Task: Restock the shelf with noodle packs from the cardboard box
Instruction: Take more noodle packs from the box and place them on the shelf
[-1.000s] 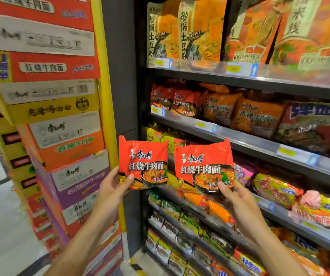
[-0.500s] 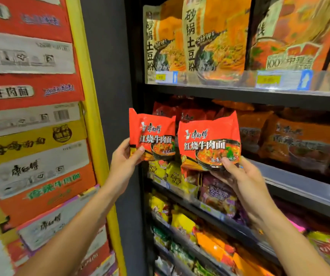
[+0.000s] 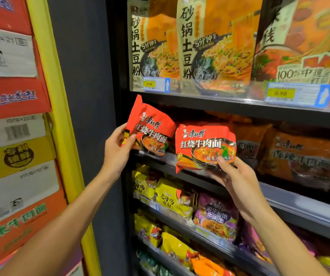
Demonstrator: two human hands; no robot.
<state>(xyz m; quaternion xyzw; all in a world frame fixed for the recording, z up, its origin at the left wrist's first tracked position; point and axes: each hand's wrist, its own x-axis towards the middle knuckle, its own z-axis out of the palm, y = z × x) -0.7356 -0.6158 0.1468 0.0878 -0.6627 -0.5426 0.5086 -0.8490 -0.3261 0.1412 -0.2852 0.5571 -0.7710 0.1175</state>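
Left hand (image 3: 118,151) fingers clamped on one red plastic noodle pack (image 3: 151,129); right hand (image 3: 237,179) fingers clamped on second red pack (image 3: 205,147), both at dark metal shelf (image 3: 299,204) edge.

Both arms extended forward and up. Left hand (image 3: 116,145) raised, fingers and thumb curled in a pinch; right hand (image 3: 234,176) lower, palm up, thumb pressed forward.

Both hands (image 3: 118,150) raised red packs (image 3: 205,149) to second shelf (image 3: 299,204) front.
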